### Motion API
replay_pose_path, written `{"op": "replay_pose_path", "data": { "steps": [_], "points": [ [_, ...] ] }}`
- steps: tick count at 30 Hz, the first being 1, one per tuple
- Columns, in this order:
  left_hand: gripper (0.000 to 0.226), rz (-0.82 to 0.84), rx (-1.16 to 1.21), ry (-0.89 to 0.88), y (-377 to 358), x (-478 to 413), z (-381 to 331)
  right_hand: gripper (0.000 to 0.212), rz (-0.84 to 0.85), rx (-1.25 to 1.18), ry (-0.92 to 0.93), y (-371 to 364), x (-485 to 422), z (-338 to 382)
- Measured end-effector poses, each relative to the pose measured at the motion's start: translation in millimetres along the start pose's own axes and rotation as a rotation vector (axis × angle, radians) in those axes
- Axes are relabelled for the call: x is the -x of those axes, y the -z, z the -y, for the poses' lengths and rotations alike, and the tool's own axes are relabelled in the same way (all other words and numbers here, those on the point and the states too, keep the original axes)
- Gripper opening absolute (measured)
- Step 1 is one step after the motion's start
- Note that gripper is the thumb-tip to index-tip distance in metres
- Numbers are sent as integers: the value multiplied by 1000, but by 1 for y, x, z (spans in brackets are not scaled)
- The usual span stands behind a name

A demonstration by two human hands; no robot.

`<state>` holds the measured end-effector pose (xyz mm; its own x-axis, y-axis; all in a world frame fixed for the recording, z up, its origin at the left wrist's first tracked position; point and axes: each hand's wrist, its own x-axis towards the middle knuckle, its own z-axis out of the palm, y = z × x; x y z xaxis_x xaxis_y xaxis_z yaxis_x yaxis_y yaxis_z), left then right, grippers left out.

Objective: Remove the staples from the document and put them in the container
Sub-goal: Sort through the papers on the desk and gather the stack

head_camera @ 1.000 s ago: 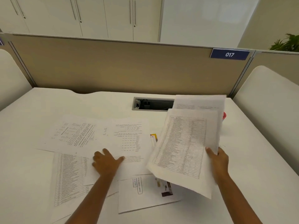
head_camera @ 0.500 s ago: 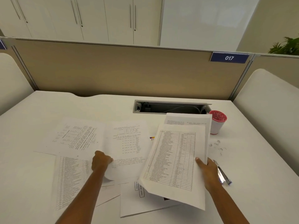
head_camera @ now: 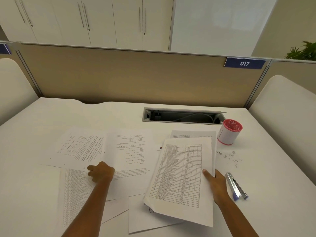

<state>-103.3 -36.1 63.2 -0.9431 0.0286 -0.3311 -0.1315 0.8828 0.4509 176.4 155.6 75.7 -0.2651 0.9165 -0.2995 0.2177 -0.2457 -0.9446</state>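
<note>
My right hand grips the right edge of a stapled document with a printed table, which lies low over the desk at the centre right. My left hand rests with curled fingers on loose printed sheets at the centre left. A red-rimmed white container stands upright at the back right. Several loose staples lie scattered on the desk in front of it. A silver staple remover with blue tips lies just right of my right hand.
More sheets overlap on the white desk under and around my arms. An open cable slot runs behind the papers. A beige partition with a "017" label closes the back.
My right hand has lowered the table document from upright down toward the desk, uncovering the container, staples and remover. My left hand has curled and slid slightly left on the sheets.
</note>
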Motion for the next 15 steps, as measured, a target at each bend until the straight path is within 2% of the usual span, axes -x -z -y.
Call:
{"op": "replay_pose_path", "data": {
  "steps": [3,6,8,10,15],
  "points": [
    [30,46,-10,5,4,-4,-2,30,5,3,-6,1,1,0],
    [23,40,-31,33,7,-5,-2,31,7,12,-3,4,1,1],
    [24,44,23,11,7,-5,-2,30,13,3,-5,6,2,2],
    [29,47,163,-135,7,-7,-2,30,29,-24,-24,10,1,2],
    [20,157,507,-525,16,13,-13,32,110,-116,-83,12,0,10]
  ]
}}
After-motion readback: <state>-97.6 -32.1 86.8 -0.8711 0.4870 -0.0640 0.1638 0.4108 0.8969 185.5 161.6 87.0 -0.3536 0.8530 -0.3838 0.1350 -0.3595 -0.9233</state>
